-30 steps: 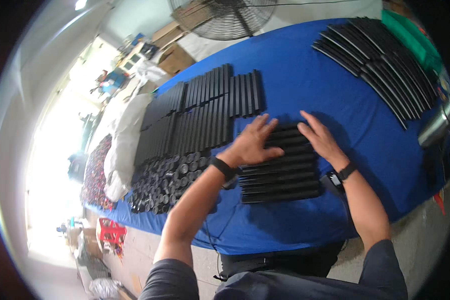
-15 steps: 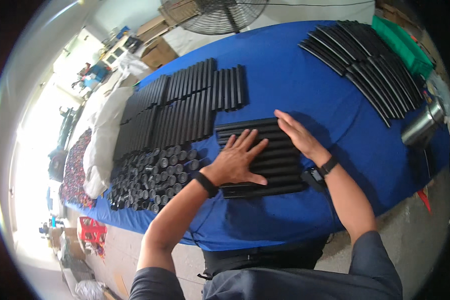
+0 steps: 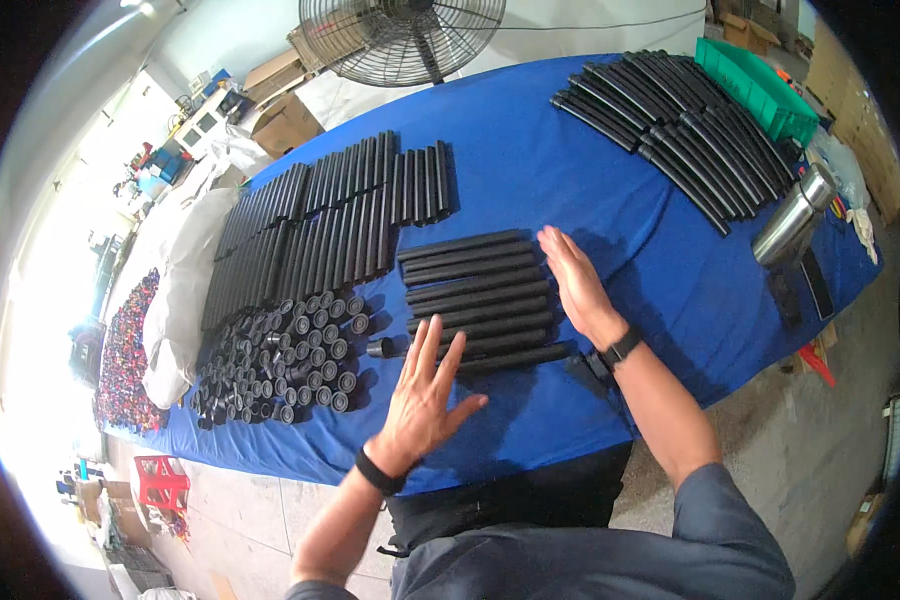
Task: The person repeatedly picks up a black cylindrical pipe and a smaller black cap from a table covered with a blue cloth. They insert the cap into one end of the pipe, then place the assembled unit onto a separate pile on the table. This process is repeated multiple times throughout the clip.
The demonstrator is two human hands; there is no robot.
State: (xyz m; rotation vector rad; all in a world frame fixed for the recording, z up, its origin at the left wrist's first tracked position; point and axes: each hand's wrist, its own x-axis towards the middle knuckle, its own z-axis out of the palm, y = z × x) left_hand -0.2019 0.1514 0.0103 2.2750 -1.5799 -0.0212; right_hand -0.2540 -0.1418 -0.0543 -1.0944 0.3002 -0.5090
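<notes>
Slim, straight black tubes (image 3: 478, 302) lie side by side, nearly parallel, mid-frame. At their lower left the left hand (image 3: 422, 405) is empty, fingers spread; the right hand (image 3: 582, 288), flat and unclenched, stands beside their right ends.

No readable text, label, brand, number or sign anywhere in the view.

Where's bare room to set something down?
Bare blue cloth lies between the left block of straight black tubes and long black rods upper right, also between the right hand and silver metal flask. Round black caps crowd the near left.
</notes>
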